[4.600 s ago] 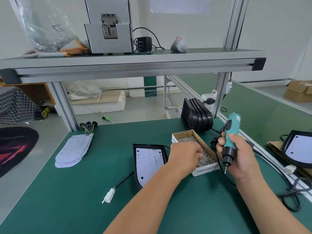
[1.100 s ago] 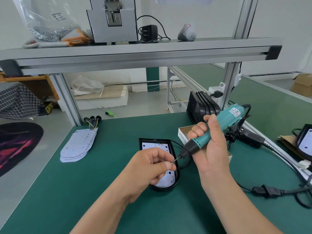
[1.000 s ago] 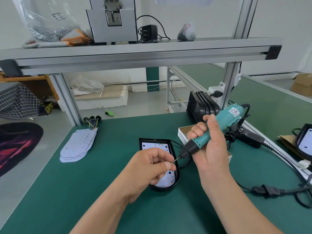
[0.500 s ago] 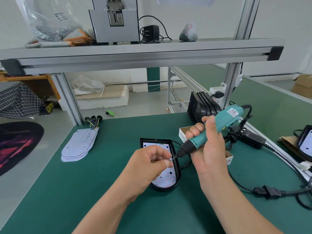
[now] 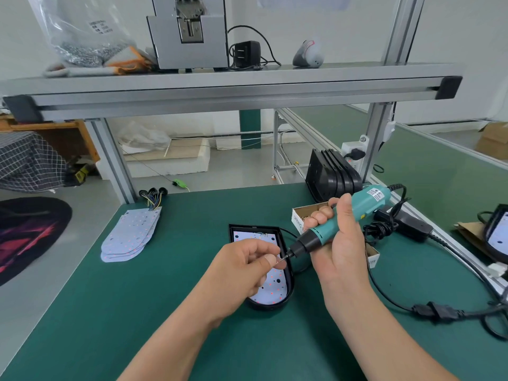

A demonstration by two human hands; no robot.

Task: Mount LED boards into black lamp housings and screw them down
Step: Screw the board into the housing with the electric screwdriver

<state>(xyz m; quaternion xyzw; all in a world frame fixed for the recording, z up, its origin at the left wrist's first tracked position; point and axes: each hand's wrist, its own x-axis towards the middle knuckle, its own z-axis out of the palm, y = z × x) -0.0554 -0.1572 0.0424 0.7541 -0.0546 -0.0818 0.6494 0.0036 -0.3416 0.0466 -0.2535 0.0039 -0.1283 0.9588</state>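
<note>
1. A person is seating a small screw (image 5: 279,259) on the tip of a teal electric screwdriver (image 5: 351,215), just above a black lamp housing (image 5: 270,306) that is lying flat on the green desk (image 5: 165,298).
2. The left hand (image 5: 244,268) is pinching the screw between thumb and forefinger. The right hand (image 5: 341,243) is wrapping fully round the tilted screwdriver.
3. The white LED board (image 5: 254,237) is sitting inside the housing.
4. The screw could be slipping from so fine a pinch and dropping among the board's holes if the tip misses its head. The trailing black cord (image 5: 384,295) could be tugging the tool off line.
5. The housing is looking like smooth moulded plastic, rounded at its near end. The board is showing thin and flat, dotted pink. A cardboard box (image 5: 301,215) is sitting behind the right hand.
</note>
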